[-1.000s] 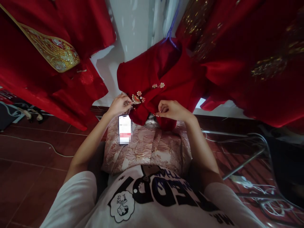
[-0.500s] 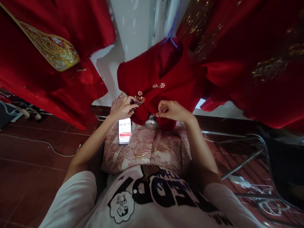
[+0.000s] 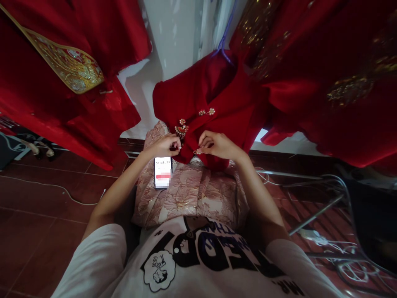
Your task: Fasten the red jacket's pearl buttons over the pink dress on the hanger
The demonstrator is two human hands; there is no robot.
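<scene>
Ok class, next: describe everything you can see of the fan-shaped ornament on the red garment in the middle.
The fan-shaped ornament is small, red and gold-toned, metallic in look, with a fringe of fine strands hanging from it. A flower of pale, pearl-like beads sits at its top. It lies against the red garment, lower and further left in the picture than two similar flower pieces. The left hand is just below; whether it touches the fringe is unclear.

From my station I note: white T-shirt (image 3: 192,281), short sleeves (image 3: 101,252), large black lettering (image 3: 235,252), smaller blue print (image 3: 206,244), black-outlined cartoon cloud (image 3: 159,271).
</scene>
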